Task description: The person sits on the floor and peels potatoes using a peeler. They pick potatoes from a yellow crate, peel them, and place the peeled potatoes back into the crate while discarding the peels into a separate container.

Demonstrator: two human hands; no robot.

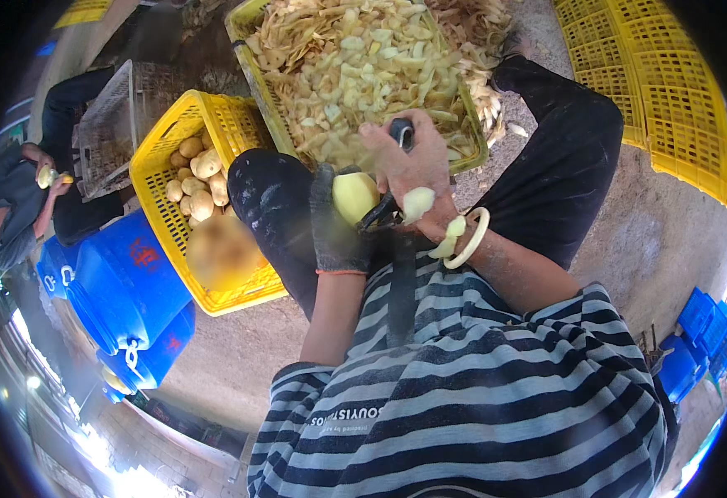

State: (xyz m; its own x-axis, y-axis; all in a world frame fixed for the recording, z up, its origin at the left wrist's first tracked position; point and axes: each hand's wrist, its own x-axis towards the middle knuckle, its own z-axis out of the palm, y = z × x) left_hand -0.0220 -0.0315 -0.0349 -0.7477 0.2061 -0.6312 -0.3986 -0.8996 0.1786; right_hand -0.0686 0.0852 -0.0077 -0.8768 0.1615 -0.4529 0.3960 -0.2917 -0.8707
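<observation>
My left hand [332, 230], in a dark grey knit glove, grips a pale yellow peeled potato [355, 198] between my knees. My bare right hand [416, 155] is closed around the black handle of a peeler [403, 133]. The peeler's dark head is against the potato's lower right side. Pale peel pieces [418, 204] cling to my right wrist, beside a cream bangle [474, 239]. Just beyond my hands is a yellow plastic crate [236, 37] heaped with potato peelings [363, 81].
Left of my knee, a yellow crate [164, 246] holds several unpeeled potatoes [201, 205] and a blurred patch. Blue barrels [133, 280] stand beside it. Another person [12, 199] sits at far left, holding a potato. Stacked yellow crates [681, 93] are at right. More peelings [488, 106] lie on the floor.
</observation>
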